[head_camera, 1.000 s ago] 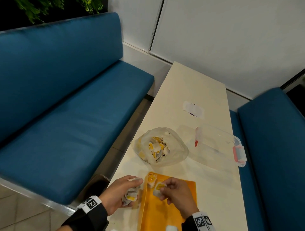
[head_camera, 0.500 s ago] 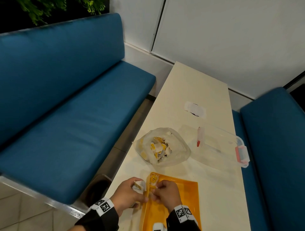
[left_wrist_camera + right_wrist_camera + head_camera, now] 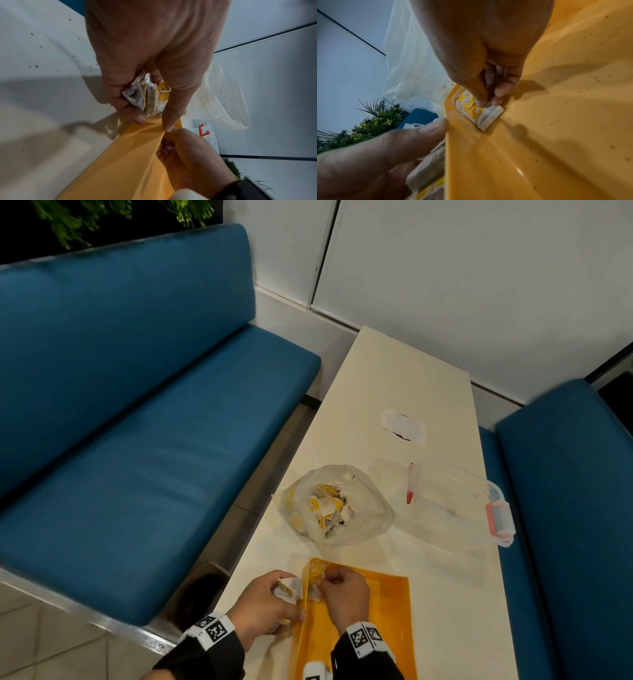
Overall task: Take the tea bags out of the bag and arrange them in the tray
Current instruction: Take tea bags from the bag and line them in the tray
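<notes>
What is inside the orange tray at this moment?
In the tray's far left corner lie tea bags with yellow tags, and the right hand pinches one of them. How many lie there cannot be told, because this hand covers part of the corner.

The place looks like a café or canteen booth. A long cream table point(image 3: 394, 392) runs out from a white panelled wall point(image 3: 479, 275), blue padded benches point(image 3: 144, 419) flank the table on both sides, and green plants point(image 3: 78, 217), possibly artificial, rise behind the left bench.
</notes>
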Demonstrator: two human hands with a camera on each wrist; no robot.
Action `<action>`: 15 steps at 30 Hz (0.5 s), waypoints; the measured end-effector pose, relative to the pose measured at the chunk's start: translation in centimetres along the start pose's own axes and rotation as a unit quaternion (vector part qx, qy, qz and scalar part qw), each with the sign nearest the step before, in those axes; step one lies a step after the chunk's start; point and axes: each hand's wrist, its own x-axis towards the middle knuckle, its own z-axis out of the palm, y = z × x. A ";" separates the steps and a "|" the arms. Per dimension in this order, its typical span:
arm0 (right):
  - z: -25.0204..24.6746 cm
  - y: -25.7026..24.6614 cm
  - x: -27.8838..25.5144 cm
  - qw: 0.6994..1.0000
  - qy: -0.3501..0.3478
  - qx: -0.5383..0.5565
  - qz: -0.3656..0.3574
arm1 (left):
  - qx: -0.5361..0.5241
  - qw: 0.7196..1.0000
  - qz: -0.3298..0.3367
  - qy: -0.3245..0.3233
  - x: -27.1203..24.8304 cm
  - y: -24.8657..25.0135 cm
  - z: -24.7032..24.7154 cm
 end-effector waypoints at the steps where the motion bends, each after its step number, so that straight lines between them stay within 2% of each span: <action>1: 0.1 0.0 0.1 1.000 0.006 -0.003 0.004 | -0.002 1.000 -0.002 -0.002 0.0 0.0 0.0; 5: 0.5 -0.1 0.2 1.000 0.016 -0.009 0.022 | -0.007 1.000 -0.007 -0.005 -0.2 0.0 0.0; 15: 0.0 -0.1 -0.1 0.999 0.006 -0.041 0.010 | -0.007 1.000 0.004 -0.020 -0.6 -0.1 -0.5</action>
